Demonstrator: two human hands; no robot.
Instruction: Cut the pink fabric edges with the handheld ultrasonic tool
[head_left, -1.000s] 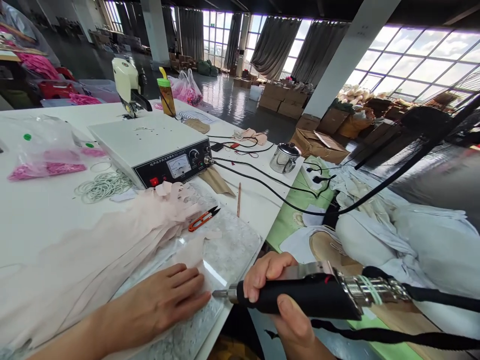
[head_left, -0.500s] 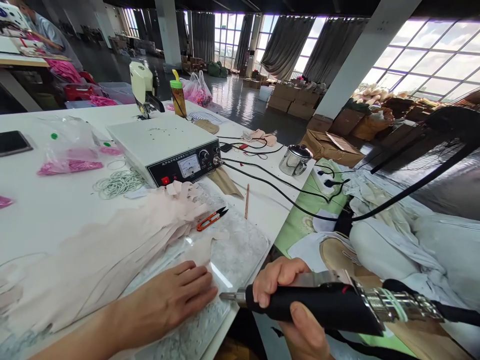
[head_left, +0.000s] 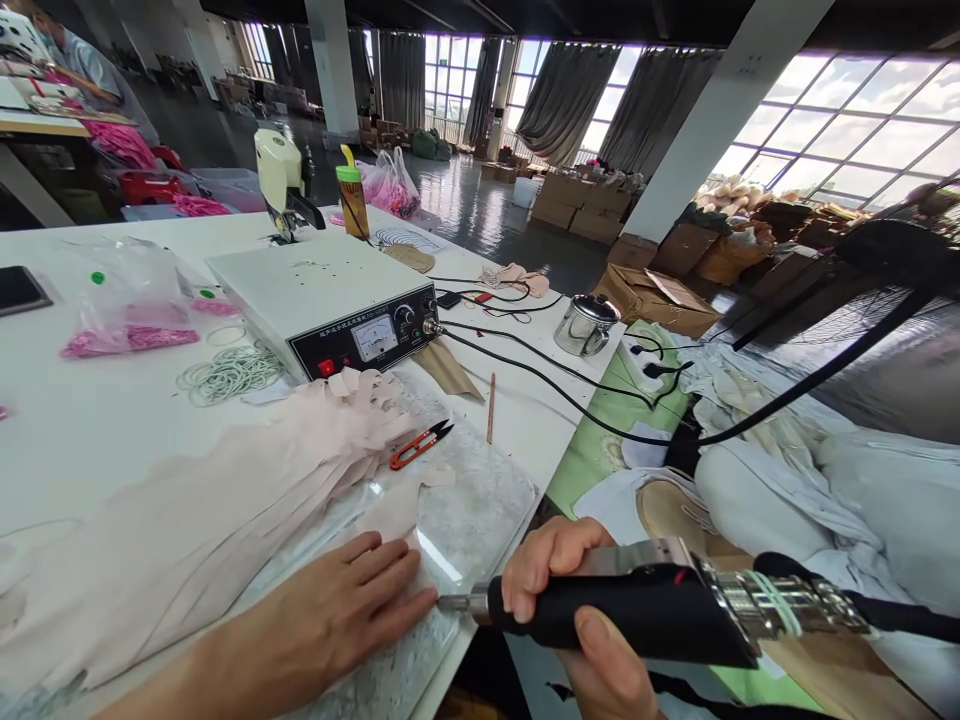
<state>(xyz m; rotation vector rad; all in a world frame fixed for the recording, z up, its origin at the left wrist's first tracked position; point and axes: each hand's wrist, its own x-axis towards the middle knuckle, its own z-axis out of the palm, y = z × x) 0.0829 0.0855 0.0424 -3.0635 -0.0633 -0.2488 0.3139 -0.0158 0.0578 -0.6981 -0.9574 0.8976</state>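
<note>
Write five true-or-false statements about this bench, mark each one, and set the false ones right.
1. The right hand grips the black tool. True.
2. The tool's tip points away from the left hand. False: it points toward that hand's fingers.
3. The left hand lies palm down with its fingers outstretched. True.
4. The left hand holds the orange snips. False: they lie unheld, beyond that hand.
5. The metal mug stands without a lid. False: its lid is on.
6. The bottle has a green cap. True.
</note>
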